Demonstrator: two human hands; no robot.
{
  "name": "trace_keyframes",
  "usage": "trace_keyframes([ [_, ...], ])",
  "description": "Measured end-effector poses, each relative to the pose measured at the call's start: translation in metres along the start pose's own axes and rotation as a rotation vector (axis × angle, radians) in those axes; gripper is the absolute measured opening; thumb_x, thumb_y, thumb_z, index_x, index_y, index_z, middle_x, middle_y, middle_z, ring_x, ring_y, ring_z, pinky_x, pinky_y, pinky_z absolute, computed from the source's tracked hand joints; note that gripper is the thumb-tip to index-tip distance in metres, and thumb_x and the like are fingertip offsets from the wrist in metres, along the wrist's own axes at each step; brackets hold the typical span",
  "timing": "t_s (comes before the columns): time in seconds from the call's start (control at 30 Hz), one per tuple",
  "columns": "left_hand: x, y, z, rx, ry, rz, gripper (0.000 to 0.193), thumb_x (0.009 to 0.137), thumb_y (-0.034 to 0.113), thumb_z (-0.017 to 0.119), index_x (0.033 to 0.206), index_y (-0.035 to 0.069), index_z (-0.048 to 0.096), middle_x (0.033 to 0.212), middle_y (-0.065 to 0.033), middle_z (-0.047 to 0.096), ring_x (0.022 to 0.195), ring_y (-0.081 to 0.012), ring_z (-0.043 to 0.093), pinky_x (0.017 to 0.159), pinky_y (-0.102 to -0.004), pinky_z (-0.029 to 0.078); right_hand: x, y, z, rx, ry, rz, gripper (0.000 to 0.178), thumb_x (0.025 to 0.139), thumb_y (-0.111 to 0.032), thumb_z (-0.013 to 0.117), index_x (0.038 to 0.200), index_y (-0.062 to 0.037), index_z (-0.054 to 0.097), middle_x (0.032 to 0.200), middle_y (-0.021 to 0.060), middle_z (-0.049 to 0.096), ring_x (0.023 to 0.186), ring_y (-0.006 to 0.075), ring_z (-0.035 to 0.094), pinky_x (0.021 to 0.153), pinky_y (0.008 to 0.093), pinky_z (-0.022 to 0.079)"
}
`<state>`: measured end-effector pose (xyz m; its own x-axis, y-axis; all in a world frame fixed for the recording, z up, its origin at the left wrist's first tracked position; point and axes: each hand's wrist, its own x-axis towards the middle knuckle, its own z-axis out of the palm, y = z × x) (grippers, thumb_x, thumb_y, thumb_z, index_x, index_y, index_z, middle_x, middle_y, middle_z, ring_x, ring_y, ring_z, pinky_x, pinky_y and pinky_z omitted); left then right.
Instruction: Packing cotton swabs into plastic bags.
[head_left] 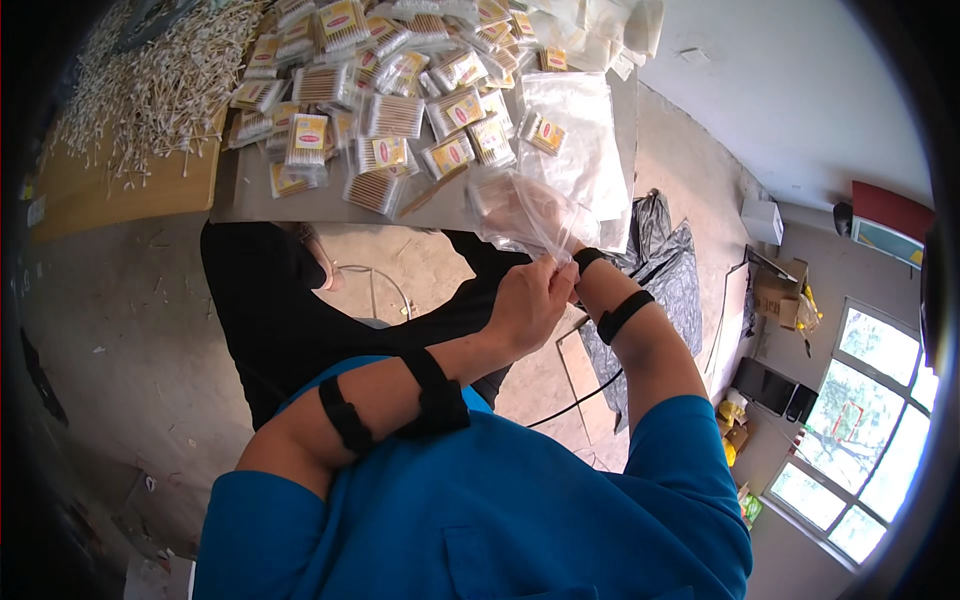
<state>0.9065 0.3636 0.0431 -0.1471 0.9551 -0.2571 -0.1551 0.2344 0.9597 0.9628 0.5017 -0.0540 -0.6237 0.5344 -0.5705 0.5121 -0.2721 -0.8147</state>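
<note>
I see both of my hands raised together just off the near edge of the counter, meeting on a clear plastic bag. My left hand is curled closed, pinching the bag's lower corner between thumb and fingers. My right hand is mostly hidden behind the left one and the bag; I can make out only its wrist with a black band, so it seems to grip the same corner, but I cannot tell how its fingers sit.

The bag rises from my hands up and to the left, toward the counter, so its long axis runs from the pinched corner at my fingertips out over the counter's near edge. It looks crumpled and see-through, and I cannot tell whether anything is inside. Both hands are on it; the left one is the one plainly in front.

On the counter beyond the bag lies a spread of small packs of cotton swabs, each with a yellow and red label, heaped loosely. To the right of those packs, a flat stack of clear empty bags lies on the counter, just past the bag I hold. Far to the left of the packs, loose swabs are piled on a wooden board.
</note>
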Motion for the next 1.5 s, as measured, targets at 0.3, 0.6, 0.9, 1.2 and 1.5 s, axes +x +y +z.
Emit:
trace_keyframes([
  [0.3, 0.002, -0.004, -0.002, -0.005, 0.023, 0.035, 0.03, 0.096, 0.024, 0.047, 0.09, -0.002, 0.061, 0.071, -0.0104, 0.065, 0.064, -0.0154, 0.064, 0.062, -0.0263, 0.051, -0.008, -0.02, 0.005, -0.564, 0.128, 0.0, 0.037, 0.085, -0.029, 0.06, 0.109, -0.0007, 0.06, 0.098, 0.0121, 0.065, 0.089, 0.0236, 0.064, 0.081, 0.0342, 0.051],
  [0.6, 0.001, -0.004, -0.006, -0.014, 0.001, 0.018, 0.031, 0.096, 0.024, 0.046, 0.091, -0.002, 0.061, 0.072, -0.0106, 0.066, 0.064, -0.0157, 0.064, 0.061, -0.0263, 0.052, 0.0, -0.03, 0.012, -0.993, 0.291, -0.041, 0.051, 0.078, -0.045, 0.061, 0.103, -0.0003, 0.062, 0.088, 0.014, 0.066, 0.082, 0.0263, 0.064, 0.076, 0.0348, 0.051],
  [0.9, 0.003, 0.001, -0.015, -0.067, -0.014, -0.045, 0.032, 0.098, 0.024, 0.045, 0.093, -0.004, 0.061, 0.074, -0.0104, 0.065, 0.067, -0.0144, 0.063, 0.063, -0.0258, 0.051, 0.005, -0.029, 0.008, -0.883, 0.176, -0.178, 0.031, 0.084, -0.034, 0.056, 0.102, -0.0108, 0.063, 0.089, 0.0138, 0.067, 0.078, 0.0261, 0.065, 0.068, 0.0357, 0.05],
  [1.2, 0.01, 0.005, -0.029, -0.249, -0.011, -0.081, 0.03, 0.098, 0.024, 0.047, 0.094, -0.003, 0.06, 0.077, -0.009, 0.064, 0.068, -0.0126, 0.062, 0.063, -0.0242, 0.051, 0.033, 0.043, -0.052, -0.844, 0.051, -0.081, 0.03, 0.089, -0.025, 0.047, 0.108, -0.0091, 0.063, 0.095, 0.0162, 0.067, 0.088, 0.0305, 0.064, 0.078, 0.0379, 0.049],
  [1.5, -0.003, 0.013, -0.061, 0.01, 0.04, -0.015, 0.026, 0.096, 0.018, 0.047, 0.085, -0.003, 0.059, 0.072, -0.0073, 0.063, 0.067, -0.0117, 0.06, 0.066, -0.0256, 0.048, -0.044, -0.073, 0.001, -0.883, -0.102, 0.129, 0.025, 0.086, -0.008, 0.049, 0.107, -0.0013, 0.062, 0.101, 0.018, 0.064, 0.095, 0.0273, 0.061, 0.082, 0.0373, 0.045],
])
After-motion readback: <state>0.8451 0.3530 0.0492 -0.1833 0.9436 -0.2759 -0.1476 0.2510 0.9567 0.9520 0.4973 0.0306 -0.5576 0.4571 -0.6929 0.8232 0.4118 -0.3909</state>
